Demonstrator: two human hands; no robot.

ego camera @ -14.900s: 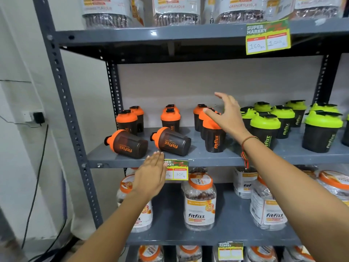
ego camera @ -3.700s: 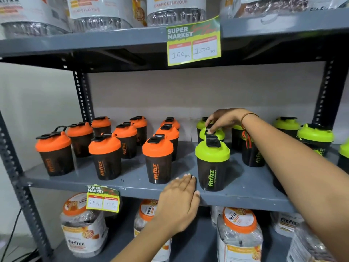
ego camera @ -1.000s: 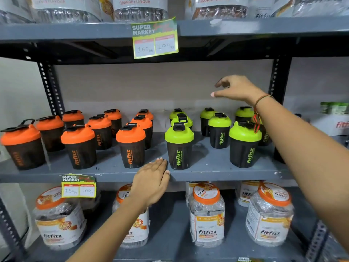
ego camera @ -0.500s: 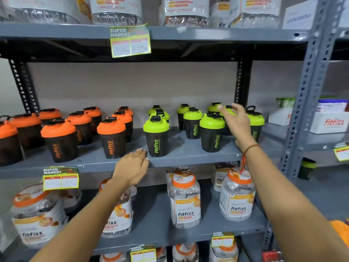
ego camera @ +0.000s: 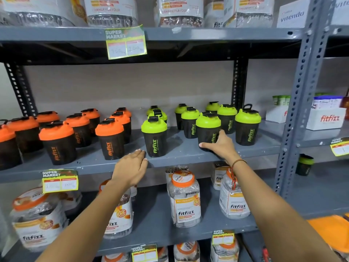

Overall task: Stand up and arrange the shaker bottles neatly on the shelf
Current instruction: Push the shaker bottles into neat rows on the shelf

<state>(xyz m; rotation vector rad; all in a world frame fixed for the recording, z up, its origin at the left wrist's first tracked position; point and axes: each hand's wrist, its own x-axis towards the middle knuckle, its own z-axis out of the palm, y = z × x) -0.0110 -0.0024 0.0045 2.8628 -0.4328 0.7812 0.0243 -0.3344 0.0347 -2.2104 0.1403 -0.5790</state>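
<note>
The right hand has dropped from the air above the green lids, where it hovered a second ago, and now wraps the base of a front-row green-lidded shaker bottle, thumb on the near side and fingers curled around the dark body. That bottle stands upright near the front edge of the middle shelf, between another front green shaker to its left and one with a raised carry loop to its right. The left hand holds nothing; it lies flat and open on the shelf lip, fingertips just short of the left green shaker, much as it did before. The orange-lidded shakers all stand upright in rough rows on the left, so that half looks settled. Judging from this, the standing-up step is done and what remains is alignment: the gripped bottle probably needs nudging into line with its neighbours, and the green group behind it sits in looser, less even rows than the orange ones.
</note>
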